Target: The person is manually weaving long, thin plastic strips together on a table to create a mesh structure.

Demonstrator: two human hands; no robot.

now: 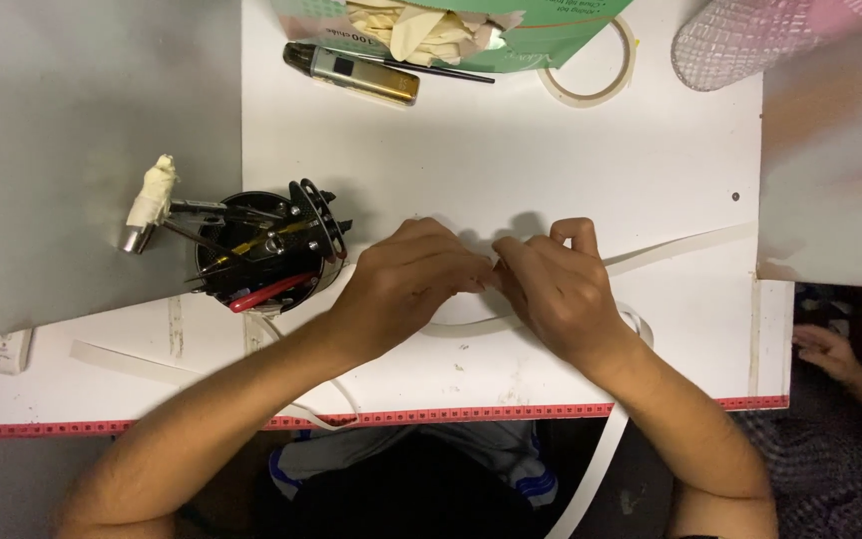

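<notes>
— What are the two hands doing?

— The left hand (pixel 406 284) and right hand (pixel 551 289) meet at mid-bench, fingers curled shut, pinching a thin, flat, off-white strip (pixel 680 245) between the fingertips.

— Where does the strip run?

— It trails right across the smooth white bench (pixel 551 160), loops under the wrists and hangs over the red-edged front.

— Anything nearby?

— A round black tool holder (pixel 261 250) full of pliers sits just left; a ring of pale tape (pixel 591 70) lies further up.
</notes>
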